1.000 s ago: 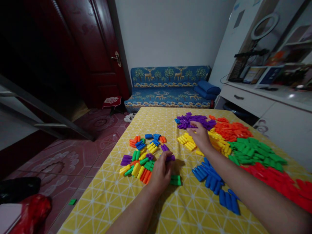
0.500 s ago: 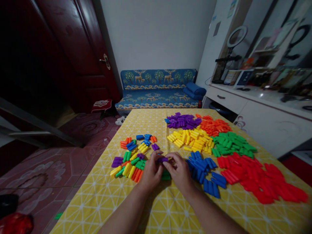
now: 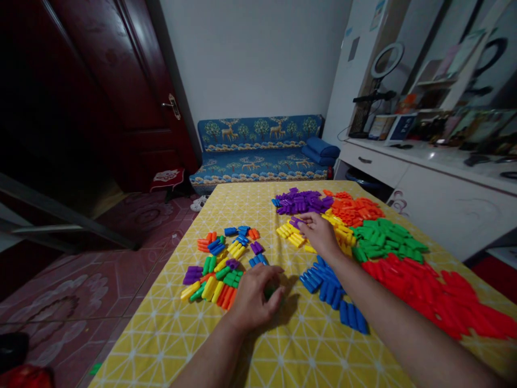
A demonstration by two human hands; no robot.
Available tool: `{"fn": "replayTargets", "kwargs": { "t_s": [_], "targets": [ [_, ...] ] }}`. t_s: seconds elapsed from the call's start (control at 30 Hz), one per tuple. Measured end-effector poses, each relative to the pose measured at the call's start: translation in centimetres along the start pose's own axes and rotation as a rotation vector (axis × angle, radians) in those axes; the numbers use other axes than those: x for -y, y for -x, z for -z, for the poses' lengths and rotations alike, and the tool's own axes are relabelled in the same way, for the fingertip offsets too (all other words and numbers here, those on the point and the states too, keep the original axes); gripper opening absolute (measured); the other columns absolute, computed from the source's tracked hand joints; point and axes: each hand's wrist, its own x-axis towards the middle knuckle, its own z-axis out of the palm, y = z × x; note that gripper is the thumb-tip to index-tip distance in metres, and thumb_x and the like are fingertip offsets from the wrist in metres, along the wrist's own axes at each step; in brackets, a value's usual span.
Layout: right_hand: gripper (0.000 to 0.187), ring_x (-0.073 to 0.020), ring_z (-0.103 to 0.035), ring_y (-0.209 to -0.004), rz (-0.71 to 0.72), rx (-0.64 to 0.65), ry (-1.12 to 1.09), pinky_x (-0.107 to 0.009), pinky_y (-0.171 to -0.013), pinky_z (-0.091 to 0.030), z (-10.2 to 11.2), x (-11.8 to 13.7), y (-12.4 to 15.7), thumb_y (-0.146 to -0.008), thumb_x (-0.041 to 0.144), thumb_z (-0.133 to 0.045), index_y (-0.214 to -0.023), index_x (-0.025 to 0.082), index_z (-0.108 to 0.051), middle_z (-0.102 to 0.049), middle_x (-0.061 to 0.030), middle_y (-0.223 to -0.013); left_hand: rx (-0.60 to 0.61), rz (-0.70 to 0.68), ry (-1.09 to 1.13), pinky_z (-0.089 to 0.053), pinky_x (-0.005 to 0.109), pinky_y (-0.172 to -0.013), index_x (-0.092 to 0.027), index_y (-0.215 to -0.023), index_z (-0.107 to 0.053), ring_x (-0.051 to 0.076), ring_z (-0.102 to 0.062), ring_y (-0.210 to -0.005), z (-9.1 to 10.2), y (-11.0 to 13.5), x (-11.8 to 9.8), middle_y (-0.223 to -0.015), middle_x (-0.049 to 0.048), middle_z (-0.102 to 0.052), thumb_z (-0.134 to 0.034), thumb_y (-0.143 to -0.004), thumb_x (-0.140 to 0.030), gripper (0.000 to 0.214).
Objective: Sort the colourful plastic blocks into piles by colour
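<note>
My right hand reaches over the yellow plastic blocks and pinches a purple block at its fingertips, just short of the purple pile. My left hand rests low over the tablecloth with thumb and fingers apart and curved; something dark green shows partly in the gap. Right beside it on the left lies a mixed group of small joined blocks in green, yellow, orange, blue and purple. A few blue blocks sit just beyond its fingers.
Sorted piles cover the table's right side: blue, green, red and orange. A yellow patterned cloth covers the table. Beyond stand a blue sofa and, to the right, a white dresser.
My hands have come apart. My right hand moved forward and right toward the purple pile with a purple block, while my left hand opened and stayed near the mixed blocks.
</note>
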Motion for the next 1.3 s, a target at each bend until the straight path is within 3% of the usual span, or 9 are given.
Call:
{"fn": "replayTargets", "kwargs": {
  "t_s": [0.13, 0.23, 0.43, 0.57, 0.8, 0.9, 1.1, 1.2, 1.3],
  "targets": [
    [0.020, -0.0205, -0.069, -0.064, -0.083, -0.099, 0.001, -0.035, -0.062, -0.058, 1.4, -0.3, -6.4, -0.066, 0.021, -0.068, -0.084, 0.017, -0.060, -0.067, -0.0067, -0.079, 0.127, -0.138, -0.071, -0.047, 0.035, -0.082, -0.021, -0.101, -0.065, 0.023, -0.061, -0.093, 0.1, -0.2, -0.8, -0.103, 0.0077, -0.067, -0.067, -0.068, -0.021, 0.033],
    [0.037, -0.0235, -0.072, -0.087, -0.040, -0.130, -0.025, -0.040, -0.082, -0.057, 1.2, -0.3, -6.5, -0.065, 0.021, -0.069, -0.100, 0.017, -0.060, -0.066, -0.0134, -0.112, 0.106, -0.134, -0.082, -0.046, 0.034, -0.080, -0.021, -0.098, -0.065, 0.021, -0.061, -0.092, -0.1, -0.2, -0.6, -0.103, 0.0078, -0.067, -0.059, -0.068, -0.011, 0.032],
    [0.041, -0.0244, -0.069, -0.102, 0.018, 0.165, -0.181, -0.038, -0.083, -0.058, -3.0, -0.5, 4.9, -0.074, 0.033, -0.063, -0.113, 0.022, -0.056, -0.066, -0.0115, -0.119, 0.041, -0.092, -0.180, -0.045, 0.033, -0.074, -0.019, -0.094, -0.067, 0.020, -0.060, -0.085, -0.4, -0.2, -0.1, -0.091, 0.0082, -0.068, -0.055, -0.077, -0.010, 0.023],
    [0.039, -0.0236, -0.069, -0.101, -0.026, 0.183, -0.206, -0.038, -0.083, -0.058, -5.1, -1.2, 11.8, -0.077, 0.035, -0.061, -0.114, 0.021, -0.057, -0.067, -0.0125, -0.116, -0.143, 0.011, -0.300, -0.045, 0.037, -0.077, -0.019, -0.088, -0.067, 0.023, -0.060, -0.085, 0.8, -0.2, 0.1, -0.086, 0.0077, -0.068, -0.056, -0.081, -0.016, 0.013],
    [0.030, -0.0224, -0.068, -0.089, 0.067, 0.112, -0.085, -0.041, -0.078, -0.057, -6.0, -2.1, 13.7, -0.083, 0.029, -0.058, -0.111, 0.020, -0.061, -0.069, -0.0108, -0.105, -0.495, 0.291, -0.513, -0.043, 0.046, -0.100, -0.022, -0.119, -0.062, 0.029, -0.053, -0.117, 6.5, -1.2, 3.5, -0.124, 0.0108, -0.059, -0.053, -0.077, -0.008, 0.045],
    [0.029, -0.0217, -0.067, -0.088, 0.079, 0.114, -0.076, -0.039, -0.076, -0.058, -6.1, -2.1, 13.6, -0.084, 0.027, -0.056, -0.112, 0.020, -0.060, -0.069, -0.0106, -0.105, -0.407, 0.457, -0.586, -0.038, 0.050, -0.107, -0.020, -0.130, -0.057, 0.032, -0.044, -0.132, 9.7, -2.2, 6.4, -0.139, 0.0145, -0.051, -0.049, -0.066, 0.003, 0.069],
    [0.027, -0.0212, -0.069, -0.080, 0.063, 0.105, -0.096, -0.037, -0.070, -0.058, -6.2, -2.0, 13.4, -0.083, 0.026, -0.056, -0.109, 0.019, -0.061, -0.071, -0.0103, -0.100, 0.070, 0.446, -0.397, -0.043, 0.040, -0.106, -0.018, -0.113, -0.071, 0.029, -0.056, -0.124, 13.6, -3.7, 10.9, -0.134, 0.0110, -0.059, -0.049, -0.051, 0.004, 0.069],
    [0.026, -0.0210, -0.069, -0.079, 0.065, 0.090, -0.108, -0.036, -0.069, -0.058, -6.1, -1.9, 13.3, -0.082, 0.026, -0.057, -0.106, 0.020, -0.063, -0.072, -0.0094, -0.098, 0.024, 0.384, -0.373, -0.047, 0.037, -0.101, -0.018, -0.099, -0.075, 0.026, -0.061, -0.112, 14.0, -3.6, 11.2, -0.119, 0.0087, -0.068, -0.049, -0.050, -0.001, 0.058],
    [0.026, -0.0205, -0.068, -0.078, 0.067, 0.084, -0.132, -0.035, -0.068, -0.058, -6.1, -1.7, 13.3, -0.081, 0.025, -0.057, -0.106, 0.020, -0.064, -0.072, -0.0089, -0.098, -0.159, 0.381, -0.352, -0.050, 0.038, -0.094, -0.017, -0.081, -0.074, 0.025, -0.064, -0.098, 13.9, -3.0, 9.8, -0.098, 0.0079, -0.070, -0.055, -0.056, -0.008, 0.033]
  ]
}}
